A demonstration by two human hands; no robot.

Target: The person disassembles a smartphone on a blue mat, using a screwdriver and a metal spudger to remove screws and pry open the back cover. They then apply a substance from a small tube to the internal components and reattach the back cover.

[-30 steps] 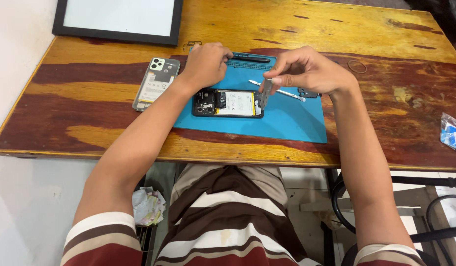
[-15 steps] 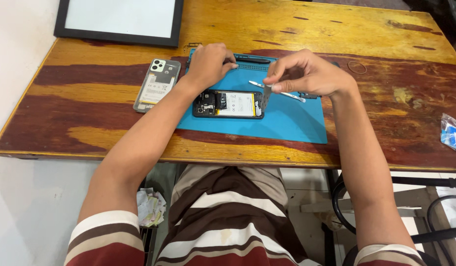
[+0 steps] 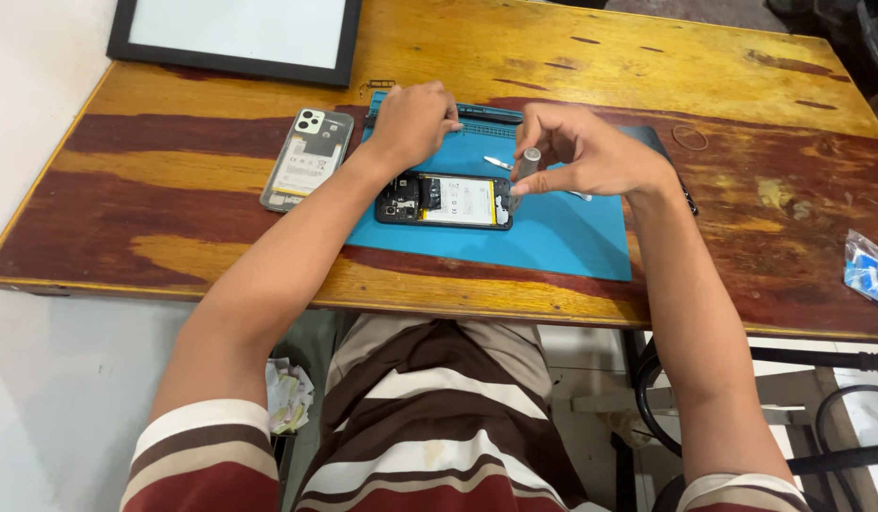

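Observation:
An opened phone (image 3: 446,200) with its battery and circuit board showing lies on a blue work mat (image 3: 562,237). My right hand (image 3: 586,152) holds a small grey screwdriver (image 3: 527,167) upright, its tip at the phone's right end. My left hand (image 3: 412,123) rests curled on the mat just beyond the phone's left end, with nothing visibly in it. A thin white tool (image 3: 498,163) lies on the mat between my hands.
The phone's removed back cover (image 3: 307,158) lies left of the mat on the wooden table (image 3: 173,171). A black-framed white panel (image 3: 235,33) sits at the far left. A rubber band (image 3: 689,137) and a blue-white packet (image 3: 872,270) lie to the right.
My right hand has turned the screwdriver upright over the phone's right end. My left hand has shifted slightly along the mat's far edge.

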